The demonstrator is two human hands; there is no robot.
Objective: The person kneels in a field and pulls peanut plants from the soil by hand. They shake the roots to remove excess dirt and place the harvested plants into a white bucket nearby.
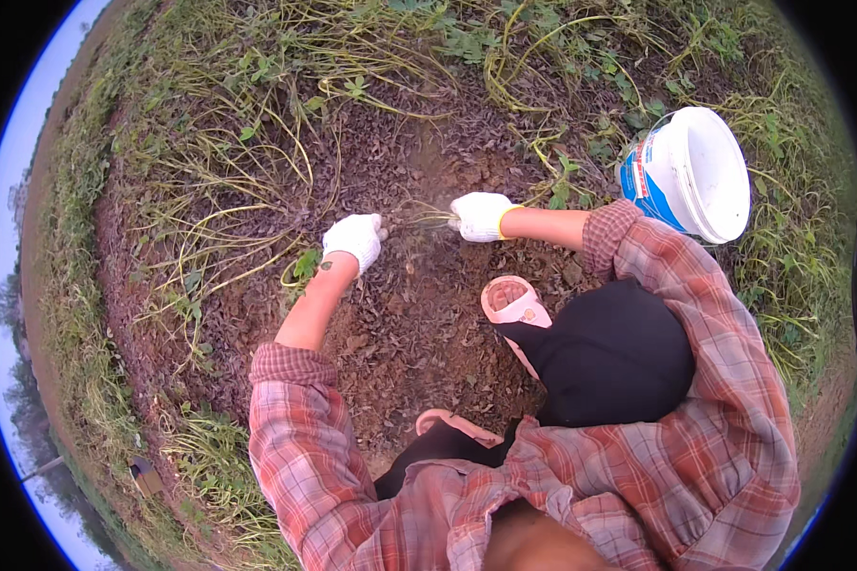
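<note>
My right hand (481, 216), in a white knit glove with a yellow cuff edge, grips a small bunch of thin plant stems (432, 216). The stems stretch left from its fingers, low over the soil. Facing it is my left hand (353, 240), gloved in the same white knit, with its fingers curled close to the stems' far end. Blur there hides whether the left fingers hold anything. Brown soil strewn with dry leaves (414, 307) lies beneath both hands.
A white and blue plastic bucket (710, 175) tilts among the plants at right, its mouth facing right. Long yellowish vines (236, 193) sprawl at left and ahead. My feet, in pink sandals (518, 303), rest on the soil. A small box-like object (145, 477) lies far left.
</note>
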